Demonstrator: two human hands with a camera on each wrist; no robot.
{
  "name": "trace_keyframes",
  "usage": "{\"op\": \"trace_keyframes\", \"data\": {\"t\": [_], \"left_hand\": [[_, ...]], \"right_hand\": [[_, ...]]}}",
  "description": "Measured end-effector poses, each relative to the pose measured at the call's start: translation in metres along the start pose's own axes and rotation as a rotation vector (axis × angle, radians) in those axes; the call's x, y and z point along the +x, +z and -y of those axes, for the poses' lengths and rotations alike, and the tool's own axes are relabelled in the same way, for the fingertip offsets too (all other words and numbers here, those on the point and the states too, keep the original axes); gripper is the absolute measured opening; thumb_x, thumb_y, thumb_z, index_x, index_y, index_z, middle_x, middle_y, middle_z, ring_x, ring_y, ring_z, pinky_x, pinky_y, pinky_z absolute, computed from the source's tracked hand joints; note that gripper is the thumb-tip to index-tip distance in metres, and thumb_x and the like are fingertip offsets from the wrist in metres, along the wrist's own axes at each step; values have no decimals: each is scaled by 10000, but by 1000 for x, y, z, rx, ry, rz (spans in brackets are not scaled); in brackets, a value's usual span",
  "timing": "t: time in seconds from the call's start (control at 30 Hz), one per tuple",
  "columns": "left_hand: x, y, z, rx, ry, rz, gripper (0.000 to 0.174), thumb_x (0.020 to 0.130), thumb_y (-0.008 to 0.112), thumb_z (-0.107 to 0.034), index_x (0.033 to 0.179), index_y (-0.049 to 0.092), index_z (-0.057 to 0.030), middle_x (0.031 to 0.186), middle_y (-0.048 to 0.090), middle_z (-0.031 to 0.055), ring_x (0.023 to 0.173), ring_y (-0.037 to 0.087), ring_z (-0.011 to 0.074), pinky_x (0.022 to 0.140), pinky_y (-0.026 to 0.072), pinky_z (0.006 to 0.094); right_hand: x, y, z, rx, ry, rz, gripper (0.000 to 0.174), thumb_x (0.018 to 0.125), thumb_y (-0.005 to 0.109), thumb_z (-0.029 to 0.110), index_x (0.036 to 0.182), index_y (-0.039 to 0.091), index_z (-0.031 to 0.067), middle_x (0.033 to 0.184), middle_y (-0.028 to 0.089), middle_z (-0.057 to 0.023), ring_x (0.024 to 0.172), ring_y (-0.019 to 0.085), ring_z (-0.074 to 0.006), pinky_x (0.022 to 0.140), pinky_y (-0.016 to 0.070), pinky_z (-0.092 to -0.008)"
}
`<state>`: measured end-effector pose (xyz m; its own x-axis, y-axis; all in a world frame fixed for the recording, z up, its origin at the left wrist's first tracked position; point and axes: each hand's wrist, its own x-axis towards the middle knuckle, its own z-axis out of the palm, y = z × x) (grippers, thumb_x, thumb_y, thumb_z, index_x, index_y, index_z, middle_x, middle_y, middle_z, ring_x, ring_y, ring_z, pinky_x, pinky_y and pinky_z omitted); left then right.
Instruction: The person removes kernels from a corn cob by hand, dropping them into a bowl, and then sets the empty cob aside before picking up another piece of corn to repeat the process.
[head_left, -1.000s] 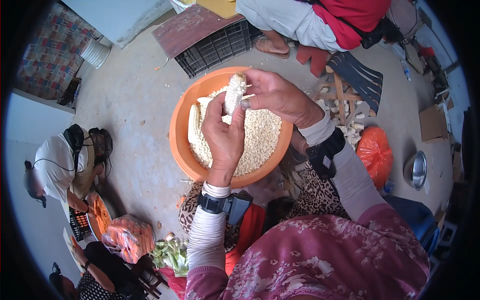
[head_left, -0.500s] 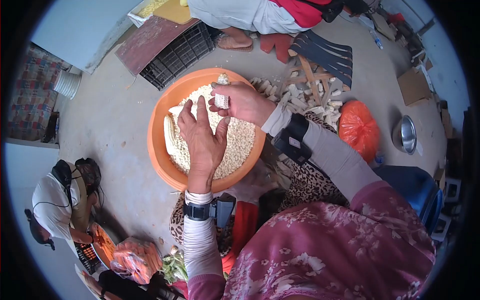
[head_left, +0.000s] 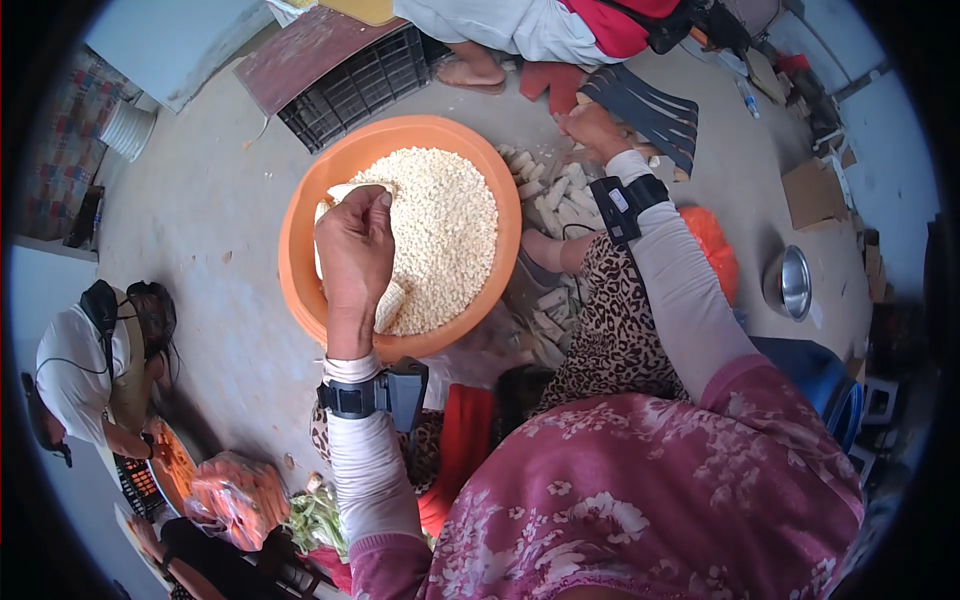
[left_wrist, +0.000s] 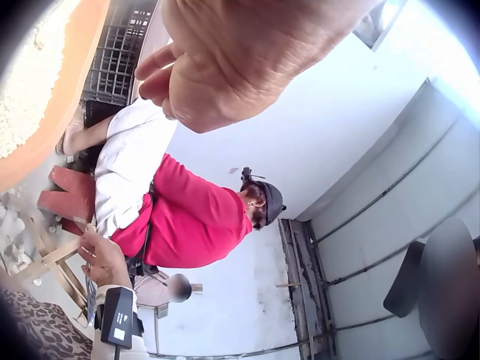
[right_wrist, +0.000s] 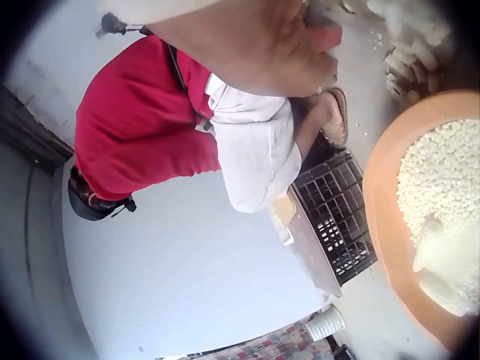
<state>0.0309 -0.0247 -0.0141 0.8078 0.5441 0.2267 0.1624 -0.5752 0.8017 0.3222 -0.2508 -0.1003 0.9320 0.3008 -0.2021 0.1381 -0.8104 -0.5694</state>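
Note:
At the left of a wide orange basin (head_left: 294,250), my left hand (head_left: 356,240) is curled over a pale ear of corn (head_left: 346,189), thumb close to the forefinger. More corn (head_left: 391,305) shows under that wrist. Loose white kernels (head_left: 440,240) fill much of the basin. My right hand (head_left: 594,132) reaches out to the far right, beside a stool with dark straps (head_left: 655,115) and above a heap of stripped cobs (head_left: 570,200). Its fingers are mostly hidden in the wrist views, and I cannot tell whether it holds a cob.
A black crate (head_left: 355,88) with a reddish board on top stands beyond the basin, near a seated person in red (left_wrist: 199,214). To the right are an orange-red plastic bag (head_left: 712,255) and a metal bowl (head_left: 795,283). Bagged carrots (head_left: 240,495) lie at lower left.
The hands were together working on a cob, then parted. The right hand has swung far right, away from the basin. The left, spread half a second ago, has moved left and curled at the ears.

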Motion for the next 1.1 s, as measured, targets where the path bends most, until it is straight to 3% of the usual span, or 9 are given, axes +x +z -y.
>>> {"op": "trace_keyframes", "data": {"t": [0.1, 0.2, 0.3, 0.37, 0.43, 0.57, 0.73, 1.0, 1.1], "left_hand": [[2, -13, 7, -18, -125, -23, 165, 837, 614, -77, 967, 656, 16, 731, 659, 149, 625, 620, 232, 630, 490, 302], [-3, -30, 19, 193, 61, -204, 273, 817, 652, -130, 1075, 639, -43, 1021, 630, 169, 1018, 558, 306, 859, 442, 388], [-6, -56, 25, 403, 59, -259, 280, 821, 650, -147, 1085, 639, -54, 1079, 605, 172, 1089, 504, 314, 891, 417, 388], [-6, -71, 21, 258, -84, -238, 285, 837, 624, -128, 1104, 621, -29, 999, 627, 160, 980, 546, 273, 831, 440, 355], [-6, -84, 17, -56, -311, -171, 295, 869, 572, -88, 1143, 586, 20, 837, 671, 135, 760, 631, 192, 710, 486, 289], [-10, -88, 41, 71, -112, -354, 397, 848, 513, -46, 1241, 506, 10, 829, 673, 180, 708, 655, 255, 690, 513, 345], [-16, -99, 43, 363, -121, -367, 386, 842, 583, -147, 1197, 542, -1, 1099, 575, 209, 1053, 514, 365, 933, 400, 428], [-27, -111, 30, 279, -144, -300, 319, 816, 615, -150, 1090, 601, 14, 1041, 591, 207, 984, 548, 355, 841, 426, 427], [-25, -116, 30, 289, -140, -319, 317, 811, 619, -143, 1084, 601, 17, 1003, 597, 211, 952, 558, 359, 824, 430, 432]], "right_hand": [[6, 16, -1, 129, -30, -8, 288, 725, 623, 280, 727, 649, -6, 783, 644, -211, 775, 629, -328, 716, 470, -406], [2, 34, 7, -40, -212, -42, 296, 730, 607, 281, 724, 641, -13, 793, 648, -204, 760, 627, -323, 696, 474, -390], [-6, 60, 24, 127, -125, 300, 275, 738, 586, 251, 752, 636, -19, 829, 648, -214, 805, 632, -329, 710, 483, -374], [-35, 72, 45, -203, -380, 162, 261, 748, 563, 221, 817, 634, -21, 885, 645, -227, 846, 636, -320, 725, 489, -365], [-45, 107, 54, -434, -349, 239, 365, 775, 583, 255, 1062, 591, 30, 1086, 601, -192, 1024, 572, -359, 851, 459, -402], [-88, 158, 81, -392, -419, 485, 261, 764, 574, 199, 947, 610, 16, 1110, 585, -221, 1081, 531, -402, 873, 404, -565], [-135, 225, 103, -478, -602, 681, 304, 753, 528, 100, 1040, 534, 0, 1095, 567, -211, 1097, 520, -382, 871, 382, -586], [-189, 307, 117, -471, -991, 336, 354, 788, 513, 89, 1141, 482, 91, 1122, 498, -120, 1117, 441, -318, 878, 351, -541], [-196, 321, 115, -524, -1026, 433, 290, 799, 505, 113, 1089, 498, 117, 1061, 510, -80, 1094, 437, -284, 860, 336, -538]]}}
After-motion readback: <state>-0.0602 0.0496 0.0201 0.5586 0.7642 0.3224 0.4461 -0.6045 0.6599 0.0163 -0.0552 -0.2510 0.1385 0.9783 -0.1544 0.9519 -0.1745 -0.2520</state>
